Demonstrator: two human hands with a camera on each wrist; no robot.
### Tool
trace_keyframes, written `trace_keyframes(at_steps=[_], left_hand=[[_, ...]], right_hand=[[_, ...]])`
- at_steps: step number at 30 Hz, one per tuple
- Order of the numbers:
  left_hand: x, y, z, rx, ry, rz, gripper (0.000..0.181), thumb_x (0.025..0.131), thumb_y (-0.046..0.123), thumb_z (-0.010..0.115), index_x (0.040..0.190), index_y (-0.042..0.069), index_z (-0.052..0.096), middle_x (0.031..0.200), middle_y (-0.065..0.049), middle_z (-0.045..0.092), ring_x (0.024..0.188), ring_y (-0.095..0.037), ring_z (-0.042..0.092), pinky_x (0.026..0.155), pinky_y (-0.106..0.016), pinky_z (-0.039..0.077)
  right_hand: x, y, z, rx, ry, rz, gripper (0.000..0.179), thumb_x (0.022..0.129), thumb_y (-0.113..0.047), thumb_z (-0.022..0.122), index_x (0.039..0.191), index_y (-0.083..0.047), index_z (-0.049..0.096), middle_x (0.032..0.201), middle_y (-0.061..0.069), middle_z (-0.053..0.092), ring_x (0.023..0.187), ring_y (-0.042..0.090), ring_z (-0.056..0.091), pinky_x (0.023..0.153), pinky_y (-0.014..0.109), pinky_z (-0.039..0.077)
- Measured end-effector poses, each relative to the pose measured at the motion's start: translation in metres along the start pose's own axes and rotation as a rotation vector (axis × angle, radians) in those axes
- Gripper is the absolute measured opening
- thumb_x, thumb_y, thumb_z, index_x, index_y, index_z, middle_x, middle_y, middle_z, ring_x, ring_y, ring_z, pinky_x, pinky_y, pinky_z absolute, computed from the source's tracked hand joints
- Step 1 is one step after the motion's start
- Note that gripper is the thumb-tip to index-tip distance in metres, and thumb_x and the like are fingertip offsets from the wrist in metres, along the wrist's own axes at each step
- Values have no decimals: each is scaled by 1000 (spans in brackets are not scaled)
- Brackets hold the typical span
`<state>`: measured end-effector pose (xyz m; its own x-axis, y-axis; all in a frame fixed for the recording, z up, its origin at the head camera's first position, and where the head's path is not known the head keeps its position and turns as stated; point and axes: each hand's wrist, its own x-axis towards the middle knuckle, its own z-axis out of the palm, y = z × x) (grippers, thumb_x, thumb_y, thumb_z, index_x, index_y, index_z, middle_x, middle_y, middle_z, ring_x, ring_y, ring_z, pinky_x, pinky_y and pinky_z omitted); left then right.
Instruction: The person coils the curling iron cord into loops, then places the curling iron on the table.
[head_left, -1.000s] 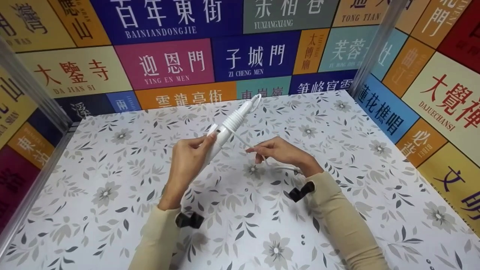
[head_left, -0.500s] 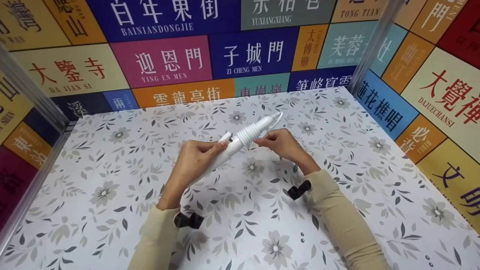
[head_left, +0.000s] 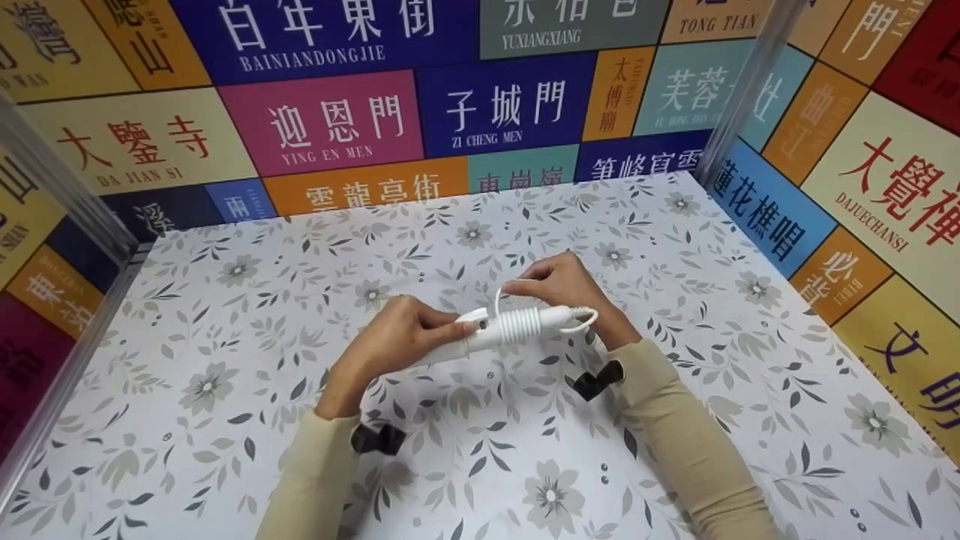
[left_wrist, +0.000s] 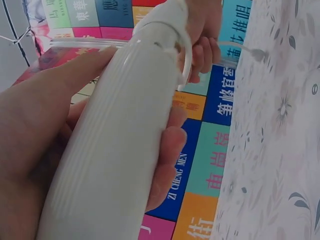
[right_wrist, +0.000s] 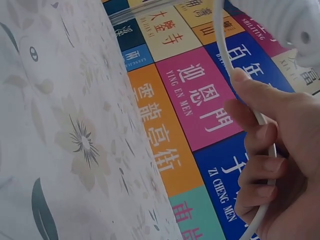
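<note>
My left hand (head_left: 405, 334) grips a smooth white appliance that looks like a hair iron (left_wrist: 110, 135), thumb along its upper side. In the head view it is held above the table, nearly level, its cord end pointing right. Several turns of white cord (head_left: 521, 324) are wound tightly around its narrower part, and a small loop stands out at the tip. Just behind the coil, my right hand (head_left: 562, 285) pinches the free cord between thumb and forefinger. In the right wrist view that cord (right_wrist: 220, 40) passes under the thumb and through the curled fingers.
The table (head_left: 180, 465) has a white cloth with grey flowers and leaves. Colourful sign-printed panels (head_left: 330, 120) rise behind it and at both sides, with clear strips at the corners (head_left: 739, 105). Black mounts (head_left: 379, 439) sit at both wrists.
The hair iron has swung from pointing up and away to nearly level, pointing right. My right hand has moved from in front of it to behind it, carrying the cord around.
</note>
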<state>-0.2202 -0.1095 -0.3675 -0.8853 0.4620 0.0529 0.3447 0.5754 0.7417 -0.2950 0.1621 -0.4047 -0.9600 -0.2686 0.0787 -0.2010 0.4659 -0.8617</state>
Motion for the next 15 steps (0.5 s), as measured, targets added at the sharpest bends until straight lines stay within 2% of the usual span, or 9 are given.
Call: trace_keyframes(at_steps=[3,6,10,12,15], left_hand=[[-1,-1,0,7,-45,4,31,91,47,71,109,22,78,90,2,79,54,-7,48,52,-24,39],[-2,-2,2,33,-62,-11,30,90,45,72,107,22,79,77,5,75,51,-7,41,49,-23,34],[-1,-1,4,76,-71,-56,29,89,46,73,104,22,80,55,8,56,47,-7,33,47,-24,28],[-1,-1,5,96,-73,-77,30,89,47,73,103,22,80,51,8,48,46,-7,32,46,-24,28],[-1,0,6,116,-68,-99,31,89,48,73,103,21,81,52,9,49,46,-7,34,47,-24,29]], right_hand=[[0,0,-3,-38,-24,22,37,74,-53,85,85,-17,83,77,-4,76,65,17,57,64,27,47],[-1,-1,-6,-46,-47,16,32,74,-51,86,84,-21,83,81,-3,77,62,15,55,57,26,44],[-3,-7,-7,-43,-76,-5,29,75,-49,85,84,-22,84,80,-4,75,59,11,52,50,23,36],[-6,-11,-7,-37,-81,-18,27,76,-48,85,84,-22,84,78,-4,74,58,10,50,47,23,33],[-9,-17,-6,-24,-83,-42,23,77,-44,85,84,-22,84,77,-1,74,56,10,49,46,23,32]])
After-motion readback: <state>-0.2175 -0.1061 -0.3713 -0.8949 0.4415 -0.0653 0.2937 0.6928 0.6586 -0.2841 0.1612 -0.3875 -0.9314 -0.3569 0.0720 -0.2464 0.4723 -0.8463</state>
